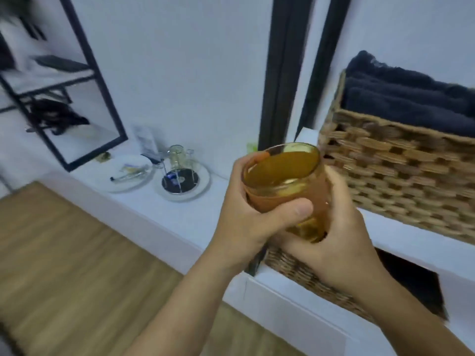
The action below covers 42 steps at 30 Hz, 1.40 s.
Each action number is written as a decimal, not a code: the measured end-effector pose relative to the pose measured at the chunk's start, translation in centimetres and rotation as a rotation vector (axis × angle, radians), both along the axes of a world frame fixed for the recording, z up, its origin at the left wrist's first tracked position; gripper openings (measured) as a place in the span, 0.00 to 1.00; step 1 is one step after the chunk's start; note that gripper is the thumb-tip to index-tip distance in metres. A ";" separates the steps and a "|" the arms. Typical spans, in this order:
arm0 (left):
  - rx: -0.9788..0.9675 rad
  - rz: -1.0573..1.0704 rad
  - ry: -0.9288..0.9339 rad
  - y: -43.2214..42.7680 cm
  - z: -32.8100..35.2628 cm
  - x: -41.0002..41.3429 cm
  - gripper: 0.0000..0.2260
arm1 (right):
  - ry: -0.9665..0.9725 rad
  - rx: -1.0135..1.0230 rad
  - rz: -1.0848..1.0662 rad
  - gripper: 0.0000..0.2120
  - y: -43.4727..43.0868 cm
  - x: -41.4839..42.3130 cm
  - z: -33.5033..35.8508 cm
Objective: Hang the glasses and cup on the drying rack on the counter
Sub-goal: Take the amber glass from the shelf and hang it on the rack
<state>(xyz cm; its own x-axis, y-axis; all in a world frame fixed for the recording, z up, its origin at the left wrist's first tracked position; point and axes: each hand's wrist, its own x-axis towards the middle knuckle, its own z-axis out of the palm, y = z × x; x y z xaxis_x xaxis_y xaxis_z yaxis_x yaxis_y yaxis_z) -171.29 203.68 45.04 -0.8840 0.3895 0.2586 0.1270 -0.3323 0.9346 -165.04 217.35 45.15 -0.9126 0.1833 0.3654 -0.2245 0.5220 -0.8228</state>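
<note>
I hold an amber glass [282, 173] in both hands, its open mouth tilted towards me, above the white counter [195, 217]. My left hand [246, 222] wraps its left side with the thumb across the front. My right hand [331, 242] cups its base and right side. The wire drying rack [180, 176] stands on a round white tray further left on the counter. A clear glass [176, 156] hangs upside down on it. The rack's thin prongs are blurred.
A white plate [126, 173] with small items lies left of the rack. A black-framed mirror [77, 98] leans on the wall. A wicker basket [401, 170] of dark towels sits at the right; another basket [303, 273] is under the counter. Wooden floor lies below left.
</note>
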 end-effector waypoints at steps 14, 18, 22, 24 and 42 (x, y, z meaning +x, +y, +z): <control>-0.081 0.326 -0.481 -16.1 -8.4 -16.5 0.32 | -0.288 -0.089 0.255 0.37 -15.6 -18.2 -9.2; -0.176 0.429 -0.596 -17.8 -11.1 -23.3 0.31 | -0.347 -0.165 0.183 0.36 -16.4 -25.3 -11.3; -0.058 0.370 -0.784 -18.6 -13.0 -28.4 0.16 | -0.370 -0.267 0.072 0.35 -17.4 -32.1 -13.0; 0.052 0.341 -0.848 -19.0 -13.8 -30.6 0.14 | -0.370 -0.298 0.036 0.34 -18.0 -35.2 -13.7; -0.609 0.186 -0.800 -24.7 -22.5 -54.5 0.06 | -0.530 0.437 -0.034 0.38 -24.3 -56.8 -20.3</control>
<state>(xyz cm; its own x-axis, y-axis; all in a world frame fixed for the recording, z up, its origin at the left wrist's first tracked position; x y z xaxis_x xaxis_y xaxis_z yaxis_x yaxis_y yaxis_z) -225.78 178.94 22.53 -0.7707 0.0970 -0.6297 -0.6070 0.1886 0.7720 -221.81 193.01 24.90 -0.9849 0.1527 -0.0817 0.1727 0.8308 -0.5291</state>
